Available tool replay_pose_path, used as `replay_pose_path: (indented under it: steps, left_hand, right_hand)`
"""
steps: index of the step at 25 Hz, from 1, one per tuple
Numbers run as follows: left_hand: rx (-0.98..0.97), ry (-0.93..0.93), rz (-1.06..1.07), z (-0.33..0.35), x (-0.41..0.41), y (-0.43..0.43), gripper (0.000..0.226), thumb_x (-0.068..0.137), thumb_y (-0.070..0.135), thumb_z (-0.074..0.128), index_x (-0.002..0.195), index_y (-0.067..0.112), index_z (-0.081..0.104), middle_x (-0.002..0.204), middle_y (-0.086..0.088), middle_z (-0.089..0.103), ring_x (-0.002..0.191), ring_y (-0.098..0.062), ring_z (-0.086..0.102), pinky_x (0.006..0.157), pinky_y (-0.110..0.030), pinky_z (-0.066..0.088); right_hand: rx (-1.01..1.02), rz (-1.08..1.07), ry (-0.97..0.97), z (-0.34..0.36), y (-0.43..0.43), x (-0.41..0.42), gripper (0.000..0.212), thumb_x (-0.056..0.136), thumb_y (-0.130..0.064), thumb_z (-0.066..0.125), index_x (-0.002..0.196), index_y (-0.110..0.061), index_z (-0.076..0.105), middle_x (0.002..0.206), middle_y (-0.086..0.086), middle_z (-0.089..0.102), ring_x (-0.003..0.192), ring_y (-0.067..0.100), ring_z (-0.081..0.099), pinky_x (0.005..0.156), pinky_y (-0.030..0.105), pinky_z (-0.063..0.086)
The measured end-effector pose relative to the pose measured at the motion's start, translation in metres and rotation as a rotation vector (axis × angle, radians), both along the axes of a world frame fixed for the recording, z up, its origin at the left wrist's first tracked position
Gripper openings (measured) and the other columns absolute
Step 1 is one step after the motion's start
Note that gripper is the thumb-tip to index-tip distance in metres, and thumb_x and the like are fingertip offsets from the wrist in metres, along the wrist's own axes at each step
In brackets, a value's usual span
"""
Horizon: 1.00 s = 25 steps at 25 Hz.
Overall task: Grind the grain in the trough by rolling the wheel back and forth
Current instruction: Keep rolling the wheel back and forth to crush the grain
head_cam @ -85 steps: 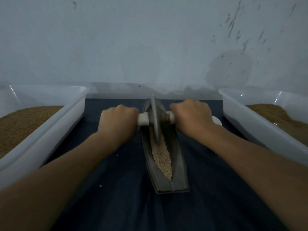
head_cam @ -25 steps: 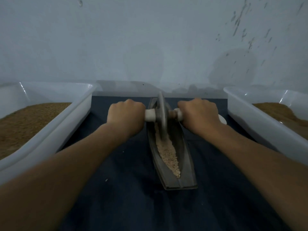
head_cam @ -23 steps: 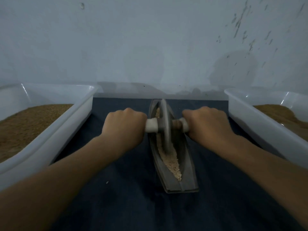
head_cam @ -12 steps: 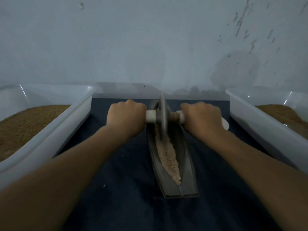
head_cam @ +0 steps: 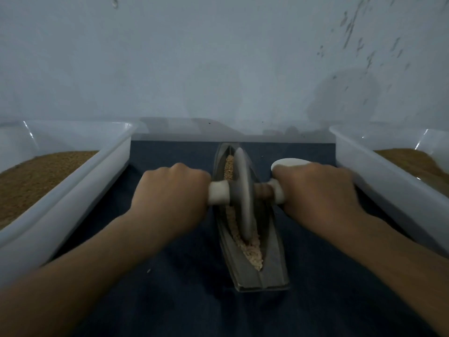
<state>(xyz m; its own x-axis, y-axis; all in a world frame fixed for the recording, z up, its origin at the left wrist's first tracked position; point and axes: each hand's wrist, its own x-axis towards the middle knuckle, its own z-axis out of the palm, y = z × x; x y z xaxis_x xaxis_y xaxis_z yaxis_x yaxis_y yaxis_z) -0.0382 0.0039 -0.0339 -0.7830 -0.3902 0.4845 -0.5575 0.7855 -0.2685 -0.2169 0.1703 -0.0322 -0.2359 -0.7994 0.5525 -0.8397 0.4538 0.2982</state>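
Half a second on, the wheel [head_cam: 241, 195] has rolled back toward me from the trough's far end to about its middle, and both fists have come with it. My left hand [head_cam: 170, 198] is wrapped round the left stub of the axle [head_cam: 218, 195], and my right hand [head_cam: 315, 193] round the right stub, fingers curled over on both. Between them the wheel stands upright on edge in the groove, blurred with motion. The trough [head_cam: 257, 278] runs lengthwise from me toward the wall and the axle crosses it square. With one hand on each side and equally close, neither arm leads. Grain [head_cam: 252, 254] lies thickest just ahead of the wheel, tapering to the near tip, and a thin strip shows beyond it, so I judge the pull has a little farther to run before reversing. Behind my right hand sits a white rounded object [head_cam: 291, 162] that I cannot identify. The left tub [head_cam: 97, 171] and right tub [head_cam: 364, 183] flank the dark cloth [head_cam: 170, 300], each holding a brown granular fill [head_cam: 36, 181].
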Motion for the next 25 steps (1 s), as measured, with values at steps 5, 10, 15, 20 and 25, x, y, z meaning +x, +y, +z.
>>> replay_pose_path:
  steps: [5,10,15,20,25]
  left_hand:
    - [0.140,-0.041,0.101,0.017,-0.045,-0.027,0.010,0.087,0.027,0.058,0.095,0.024,0.062,0.076,0.001,0.045,0.066,-0.022,0.045,0.060,-0.035,0.038]
    - [-0.033,0.050,-0.094,0.003,0.015,0.006,0.041,0.068,0.039,0.072,0.067,0.034,0.031,0.056,0.012,0.023,0.044,-0.010,0.016,0.045,-0.021,0.014]
    - [-0.061,-0.009,-0.001,0.001,-0.003,0.001,0.034,0.068,0.034,0.072,0.067,0.031,0.039,0.055,0.009,0.023,0.043,-0.011,0.015,0.045,-0.022,0.013]
    - [0.175,-0.051,0.100,0.018,-0.048,-0.031,0.013,0.088,0.025,0.057,0.099,0.024,0.063,0.087,-0.003,0.058,0.077,-0.027,0.058,0.063,-0.036,0.039]
    - [-0.074,0.074,-0.105,-0.001,0.013,0.010,0.045,0.063,0.030,0.078,0.066,0.028,0.033,0.055,0.008,0.024,0.043,-0.014,0.022,0.046,-0.021,0.014]
  right_hand:
    - [0.041,-0.120,-0.159,0.009,-0.050,-0.026,0.025,0.088,-0.030,0.063,0.083,-0.026,0.040,0.076,-0.002,0.047,0.074,0.028,0.056,0.057,0.032,0.034]
    - [-0.027,0.052,0.056,0.005,0.015,0.008,0.043,0.062,-0.029,0.072,0.070,-0.030,0.029,0.056,-0.011,0.017,0.046,0.013,0.020,0.048,0.019,0.006]
    - [-0.010,-0.036,-0.019,-0.004,0.006,0.002,0.039,0.067,-0.024,0.070,0.068,-0.027,0.032,0.056,-0.011,0.018,0.046,0.017,0.026,0.049,0.020,0.008]
    - [0.006,-0.132,-0.109,0.007,-0.052,-0.024,0.023,0.092,-0.027,0.061,0.084,-0.025,0.040,0.073,-0.002,0.043,0.066,0.025,0.043,0.055,0.032,0.029]
    - [-0.033,0.026,0.059,0.002,0.010,0.004,0.045,0.063,-0.026,0.074,0.071,-0.029,0.030,0.057,-0.011,0.021,0.048,0.014,0.022,0.049,0.020,0.008]
